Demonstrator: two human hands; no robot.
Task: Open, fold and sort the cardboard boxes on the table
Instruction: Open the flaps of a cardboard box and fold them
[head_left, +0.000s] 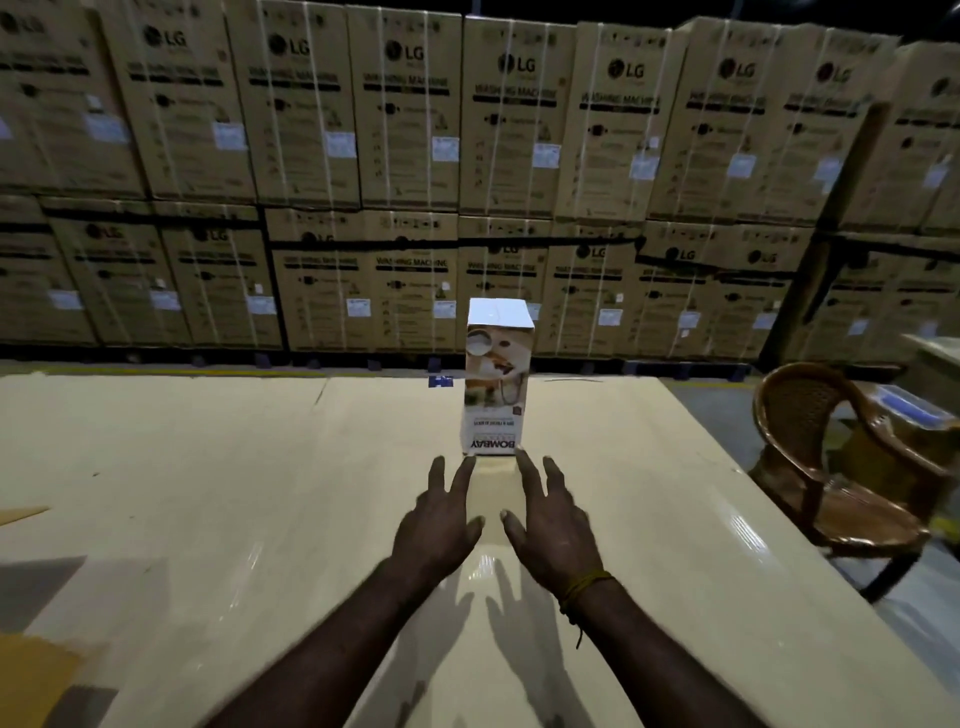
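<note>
- Printed carton: tall, narrow, white-topped, closed; stands upright on end, its "BOMBAY" lettering upside down, mid-table toward the far edge.

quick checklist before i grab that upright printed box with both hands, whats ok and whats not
1. Printed box standing upright on the table: ok.
2. Top flaps closed flat: ok.
3. Left hand open and empty: ok.
4. Right hand open and empty: ok.
5. Hands on the box: not ok, fingertips just short of its base.
6. Print right way up: not ok, the lettering reads upside down.
</note>
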